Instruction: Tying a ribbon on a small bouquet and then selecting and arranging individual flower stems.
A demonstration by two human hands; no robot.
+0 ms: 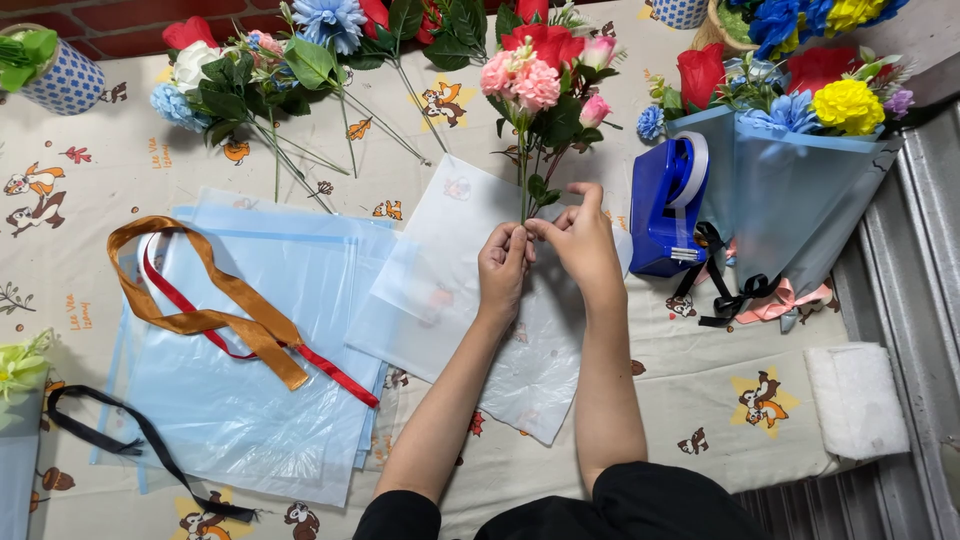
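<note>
Left hand (503, 268) is closing narrow round the lower stems of a small flower bunch (535, 75), fist clamped tight. Right hand (583, 238) is pinching the same stems just beside it w/ thumb and forefinger, other fingers curled loose. Bunch is standing up away from the person, pink and red heads toward the far edge of the surface (700, 400), roughly centre.

Doing this step well, imo: keep the left grip low and firm so stems aren't sliding, and let the right fingers do the fine work near the left thumb; don't crush the thin stems or let the heads splay.

Under both wrists clear wrap sheets (450, 260) are lying, overlapping a stack of pale blue sheets (260, 340) toward the left edge. On those an orange ribbon (215, 315) and a red ribbon (330, 370) are crossing; a black ribbon (120, 430) is trailing at the near left corner. Loose flowers (260, 65) are lying along the far edge.

Containers: blue tape dispenser (662, 205), right of the hands, is holding a roll of tape. A blue-checked cup (62, 80) at the far left corner is holding something green, can't tell what. A finished bouquet in blue wrap (800, 180) is resting by the right edge, black bow at its neck
</note>
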